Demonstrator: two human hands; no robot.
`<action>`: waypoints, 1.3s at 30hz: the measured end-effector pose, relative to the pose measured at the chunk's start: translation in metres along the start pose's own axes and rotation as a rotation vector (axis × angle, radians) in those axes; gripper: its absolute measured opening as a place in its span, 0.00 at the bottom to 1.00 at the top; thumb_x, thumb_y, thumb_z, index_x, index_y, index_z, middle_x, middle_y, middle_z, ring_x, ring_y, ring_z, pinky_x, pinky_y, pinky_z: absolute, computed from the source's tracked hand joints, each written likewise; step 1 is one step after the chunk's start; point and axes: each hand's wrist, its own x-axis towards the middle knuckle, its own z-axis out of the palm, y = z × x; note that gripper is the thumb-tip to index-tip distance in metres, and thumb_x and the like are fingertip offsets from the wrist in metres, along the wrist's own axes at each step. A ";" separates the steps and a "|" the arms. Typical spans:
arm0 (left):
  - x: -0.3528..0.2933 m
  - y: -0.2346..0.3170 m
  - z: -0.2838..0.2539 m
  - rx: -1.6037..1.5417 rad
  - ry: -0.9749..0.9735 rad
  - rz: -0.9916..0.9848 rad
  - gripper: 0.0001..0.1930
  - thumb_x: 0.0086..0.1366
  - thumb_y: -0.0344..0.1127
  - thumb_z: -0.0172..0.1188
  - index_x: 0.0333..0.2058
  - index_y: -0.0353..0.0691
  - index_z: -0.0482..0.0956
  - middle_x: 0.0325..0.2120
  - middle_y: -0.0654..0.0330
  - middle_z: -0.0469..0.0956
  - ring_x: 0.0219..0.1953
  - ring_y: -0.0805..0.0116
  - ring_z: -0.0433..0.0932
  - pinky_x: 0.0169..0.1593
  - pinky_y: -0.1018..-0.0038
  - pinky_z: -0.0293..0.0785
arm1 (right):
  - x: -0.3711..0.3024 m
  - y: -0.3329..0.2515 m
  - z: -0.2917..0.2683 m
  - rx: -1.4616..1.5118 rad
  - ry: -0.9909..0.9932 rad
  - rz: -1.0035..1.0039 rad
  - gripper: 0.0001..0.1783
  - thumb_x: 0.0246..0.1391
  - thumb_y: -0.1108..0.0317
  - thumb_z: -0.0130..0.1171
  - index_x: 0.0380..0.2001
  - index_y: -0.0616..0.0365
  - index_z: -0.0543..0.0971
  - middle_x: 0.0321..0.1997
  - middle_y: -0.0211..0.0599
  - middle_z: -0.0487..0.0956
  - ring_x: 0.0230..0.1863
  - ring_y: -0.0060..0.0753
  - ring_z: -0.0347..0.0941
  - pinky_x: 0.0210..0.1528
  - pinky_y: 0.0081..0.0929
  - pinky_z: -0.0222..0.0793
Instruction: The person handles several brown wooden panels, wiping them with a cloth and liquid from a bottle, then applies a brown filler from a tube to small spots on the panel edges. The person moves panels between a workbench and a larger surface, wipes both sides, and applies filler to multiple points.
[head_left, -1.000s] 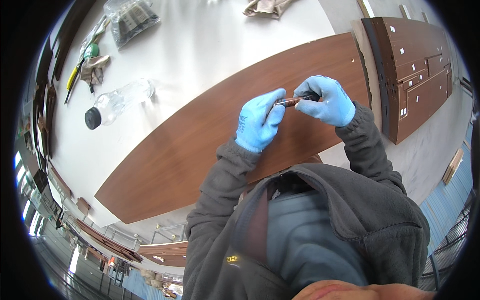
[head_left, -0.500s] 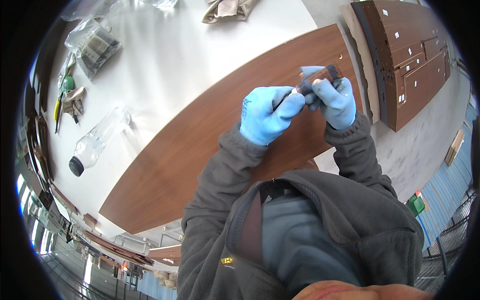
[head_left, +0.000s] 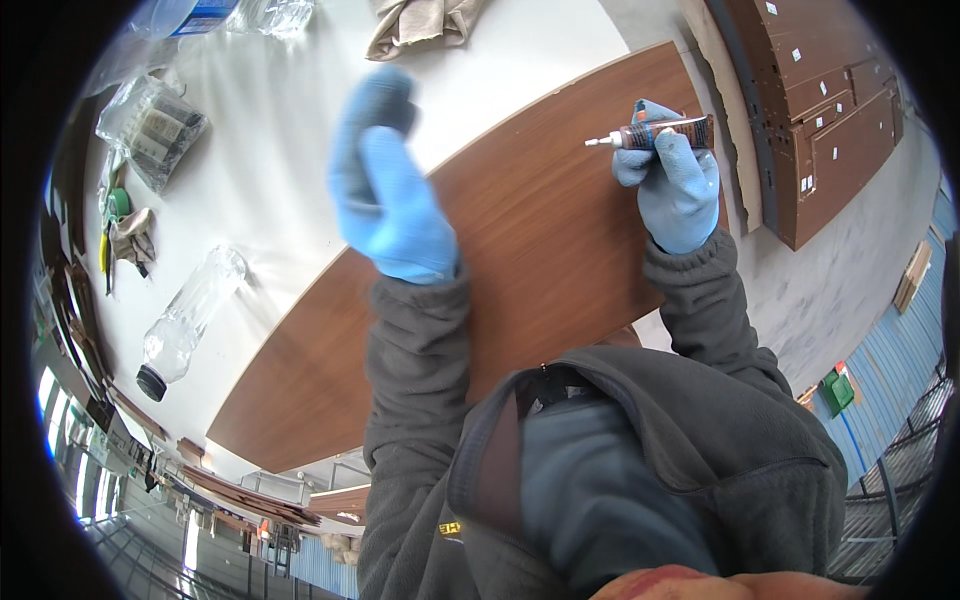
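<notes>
My right hand (head_left: 682, 190), in a light blue work glove, is closed around a small brown squeeze tube (head_left: 690, 130). Its thin white nozzle sticks out to the left, uncapped as far as I can see. Beneath both lies a brown wood-look panel (head_left: 530, 240) with a curved far edge. My left hand (head_left: 385, 190), gloved the same, is lifted over the far edge of the panel, blurred by motion. Its fingers stretch forward, and I see nothing held in them. Nearest to that hand is a beige cloth (head_left: 425, 25) on the white table.
On the white table (head_left: 270, 150) at left lie a clear plastic bottle (head_left: 190, 315) with a black cap, a clear bag (head_left: 155, 130) with dark contents and a green tape roll (head_left: 117, 205). Stacked brown panels (head_left: 830, 110) stand at the right.
My left hand has let go of the tube's tip and swung left and away from me. The tube, still in my right hand, now lies nearly level with its nozzle exposed.
</notes>
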 end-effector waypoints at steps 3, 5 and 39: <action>-0.012 -0.009 0.000 0.629 -0.323 0.384 0.18 0.65 0.22 0.62 0.54 0.26 0.82 0.57 0.45 0.81 0.63 0.52 0.78 0.69 0.59 0.70 | 0.005 0.004 0.006 -0.061 -0.002 -0.017 0.23 0.71 0.62 0.58 0.60 0.69 0.76 0.38 0.43 0.83 0.32 0.26 0.71 0.34 0.28 0.67; -0.016 -0.013 -0.002 0.644 -0.285 0.400 0.20 0.62 0.25 0.65 0.53 0.28 0.81 0.53 0.43 0.81 0.59 0.44 0.79 0.65 0.55 0.73 | 0.006 0.005 0.010 -0.107 -0.001 -0.036 0.23 0.72 0.62 0.57 0.61 0.69 0.75 0.39 0.43 0.83 0.33 0.27 0.73 0.34 0.28 0.69; -0.072 -0.015 -0.093 0.338 -0.102 -0.171 0.22 0.81 0.46 0.52 0.49 0.29 0.82 0.45 0.49 0.88 0.44 0.62 0.88 0.43 0.74 0.82 | 0.045 0.002 0.087 -1.184 -0.091 0.471 0.17 0.64 0.53 0.62 0.31 0.56 0.83 0.24 0.31 0.86 0.27 0.24 0.81 0.39 0.30 0.78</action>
